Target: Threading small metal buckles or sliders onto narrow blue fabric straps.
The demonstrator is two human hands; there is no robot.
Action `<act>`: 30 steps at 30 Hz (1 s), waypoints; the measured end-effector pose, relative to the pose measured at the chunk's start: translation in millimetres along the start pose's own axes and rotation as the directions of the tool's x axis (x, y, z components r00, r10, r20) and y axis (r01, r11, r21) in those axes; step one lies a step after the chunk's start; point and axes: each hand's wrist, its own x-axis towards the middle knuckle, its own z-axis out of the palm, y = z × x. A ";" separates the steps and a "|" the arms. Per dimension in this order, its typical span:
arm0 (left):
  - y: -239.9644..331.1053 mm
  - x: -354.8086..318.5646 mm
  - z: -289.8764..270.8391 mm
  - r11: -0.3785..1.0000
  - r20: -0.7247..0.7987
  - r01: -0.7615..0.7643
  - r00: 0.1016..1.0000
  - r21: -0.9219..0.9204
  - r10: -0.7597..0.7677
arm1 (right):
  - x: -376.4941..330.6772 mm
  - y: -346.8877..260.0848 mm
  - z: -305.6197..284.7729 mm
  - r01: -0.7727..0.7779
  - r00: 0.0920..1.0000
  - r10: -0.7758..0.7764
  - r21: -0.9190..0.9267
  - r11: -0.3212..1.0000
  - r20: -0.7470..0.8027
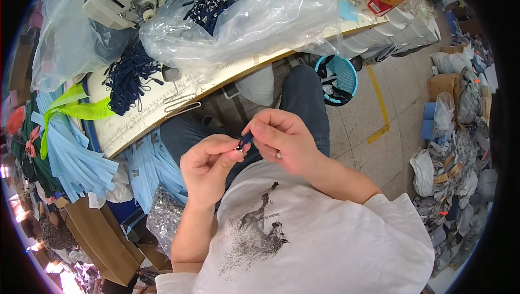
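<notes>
Above my lap, my left hand (207,165) pinches the metal end of a small navy strap (246,139) between thumb and fingers. The fingertips of my right hand (288,138) close on the strap's other end, so both hands hold the one piece. The fingers hide much of it, and the exact metal fitting is too small to make out. On the table lies a tangled heap of navy cords (130,77). Behind it, a clear plastic bag (271,12) holds a pile of navy straps with shiny metal bits (211,10).
A sewing machine (116,1) stands at the far left of the table (141,123). Light blue fabric strips (76,153) and a lime green strip (70,104) hang over its left side. A blue basket (344,77) is on the floor; bundles (455,169) crowd the right.
</notes>
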 end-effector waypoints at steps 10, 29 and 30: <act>-2.8 0.3 11.1 0.997 -0.162 0.062 0.985 0.049 -0.053 | 0.8 1.2 4.6 0.080 0.985 -0.091 -0.083 0.993 -0.145; 4.9 -2.2 10.6 0.917 -0.066 -0.183 0.973 0.354 0.219 | -2.2 4.0 3.6 0.055 0.984 -0.059 -0.030 0.998 -0.165; 3.5 -3.1 10.6 0.938 -0.072 -0.187 0.974 0.293 0.217 | -2.2 4.4 4.1 0.055 0.985 -0.059 -0.030 0.998 -0.165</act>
